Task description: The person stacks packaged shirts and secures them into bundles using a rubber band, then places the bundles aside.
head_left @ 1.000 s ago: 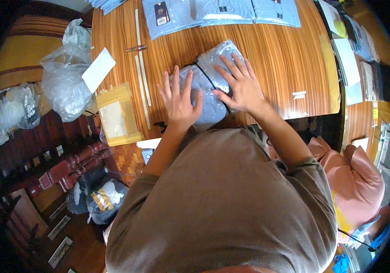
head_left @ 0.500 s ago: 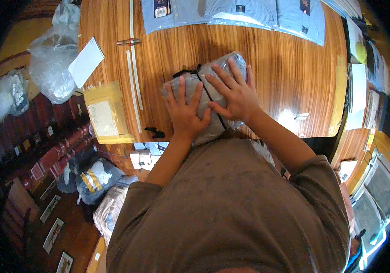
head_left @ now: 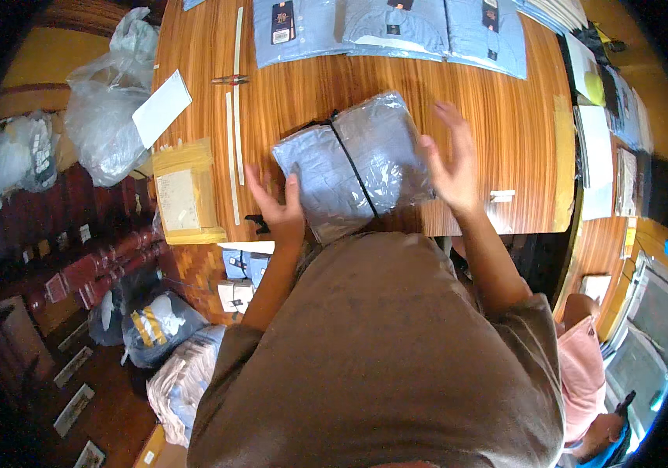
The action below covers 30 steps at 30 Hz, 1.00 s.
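Observation:
A bundle of folded blue shirts in clear plastic (head_left: 388,148) lies slightly turned on the wooden table, close to my body. A black strap (head_left: 356,171) runs round its middle, with a dark end sticking out at the far edge. Beside the bundle's left edge is my left hand (head_left: 278,204), fingers apart and holding nothing. My right hand (head_left: 454,164) is raised at the right edge of the bundle, its fingers spread and empty. Whether either hand still touches the plastic I cannot tell.
Several bagged blue shirts (head_left: 396,35) lie along the table's far side. Thread snips (head_left: 230,79), a white paper (head_left: 162,108) and a taped cardboard piece (head_left: 179,195) are at the left. Plastic bags (head_left: 108,125) hang beyond. Another person (head_left: 583,374) is at the lower right.
Both hands were pressed flat on top of the bundle. They have lifted off and moved apart to its two sides, uncovering the blue shirts and the strap.

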Each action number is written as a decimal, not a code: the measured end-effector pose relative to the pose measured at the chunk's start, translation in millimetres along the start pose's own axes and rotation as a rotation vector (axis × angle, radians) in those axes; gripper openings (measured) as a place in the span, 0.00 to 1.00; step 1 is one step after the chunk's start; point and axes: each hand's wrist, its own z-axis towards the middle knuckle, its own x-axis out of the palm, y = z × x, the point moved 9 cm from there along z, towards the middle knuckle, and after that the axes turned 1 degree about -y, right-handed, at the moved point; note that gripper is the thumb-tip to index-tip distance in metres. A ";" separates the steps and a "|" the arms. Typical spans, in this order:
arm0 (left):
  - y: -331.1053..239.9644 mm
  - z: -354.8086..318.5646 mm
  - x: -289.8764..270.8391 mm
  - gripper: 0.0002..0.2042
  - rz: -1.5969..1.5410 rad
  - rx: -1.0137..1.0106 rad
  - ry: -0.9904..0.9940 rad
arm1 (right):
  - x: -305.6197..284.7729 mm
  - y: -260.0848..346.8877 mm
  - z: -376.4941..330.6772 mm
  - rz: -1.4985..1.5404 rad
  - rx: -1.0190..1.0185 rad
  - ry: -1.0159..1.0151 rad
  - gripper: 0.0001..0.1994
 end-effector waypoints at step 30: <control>-18.6 115.8 202.3 0.17 0.222 0.298 1.020 | 92.9 14.3 -227.5 0.656 1.211 -0.542 0.14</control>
